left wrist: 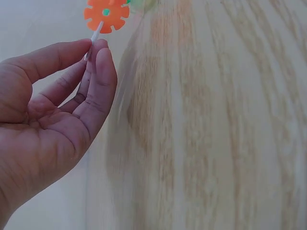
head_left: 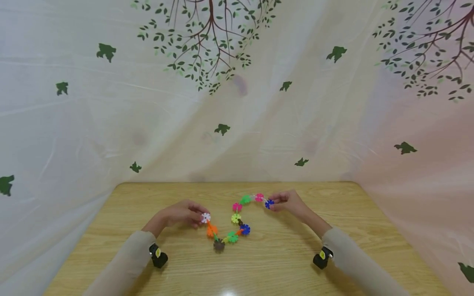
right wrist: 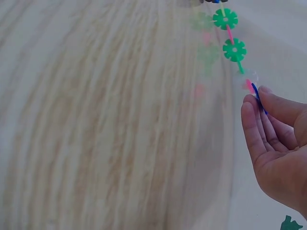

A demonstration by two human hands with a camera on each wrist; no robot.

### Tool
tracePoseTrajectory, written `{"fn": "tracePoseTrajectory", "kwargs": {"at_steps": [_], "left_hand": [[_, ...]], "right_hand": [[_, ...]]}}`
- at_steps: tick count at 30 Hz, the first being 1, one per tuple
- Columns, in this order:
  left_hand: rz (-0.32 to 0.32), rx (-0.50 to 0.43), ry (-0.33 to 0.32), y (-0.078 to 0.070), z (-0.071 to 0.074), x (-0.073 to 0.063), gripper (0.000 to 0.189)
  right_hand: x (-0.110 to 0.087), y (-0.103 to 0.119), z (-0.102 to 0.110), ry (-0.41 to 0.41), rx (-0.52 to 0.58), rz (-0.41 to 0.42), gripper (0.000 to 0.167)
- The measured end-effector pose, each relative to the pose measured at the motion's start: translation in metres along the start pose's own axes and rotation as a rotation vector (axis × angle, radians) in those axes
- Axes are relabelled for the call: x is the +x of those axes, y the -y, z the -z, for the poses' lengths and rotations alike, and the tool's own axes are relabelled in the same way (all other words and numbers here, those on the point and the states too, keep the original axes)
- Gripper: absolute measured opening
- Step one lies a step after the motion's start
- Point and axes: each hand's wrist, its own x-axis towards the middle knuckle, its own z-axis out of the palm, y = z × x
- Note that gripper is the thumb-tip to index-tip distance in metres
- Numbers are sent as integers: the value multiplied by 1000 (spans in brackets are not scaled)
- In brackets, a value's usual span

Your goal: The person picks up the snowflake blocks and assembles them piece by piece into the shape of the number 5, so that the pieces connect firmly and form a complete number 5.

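Observation:
A chain of colourful notched plastic discs, snowflake building pieces joined edge to edge, bends in an S over the table between both hands. At its left end my left hand (head_left: 185, 213) pinches a white disc (head_left: 205, 218) between thumb and fingertips; the left wrist view has this disc edge-on below an orange disc (left wrist: 106, 13). My right hand (head_left: 290, 204) pinches the blue disc (head_left: 269, 204) at the other end, edge-on in the right wrist view near green discs (right wrist: 234, 50). Along the middle run a brown disc (head_left: 219, 245), a second blue disc (head_left: 245, 229) and a yellow disc (head_left: 236, 218).
Beneath the chain lies a wood-grain table (head_left: 296, 267). A pale curtain (head_left: 166, 123) printed with branches and green leaf shapes hangs behind the table and at its sides. Each wrist wears a small black camera, the left camera (head_left: 159, 257) and right camera (head_left: 322, 258).

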Motion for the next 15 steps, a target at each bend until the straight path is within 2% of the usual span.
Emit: {"fn": "tracePoseTrajectory", "kwargs": {"at_steps": [8,13,15], "left_hand": [[3,72,-62,-1,6,5,40],[9,85,-155,-1,11,11,37],[31,84,-204,-2,12,13,37]], "right_hand": [[-10,-4,1,50,-106,-31,33],[-14,-5,1,97,-129,-24,32],[-17,-4,0,120,-130,-17,31]]}}
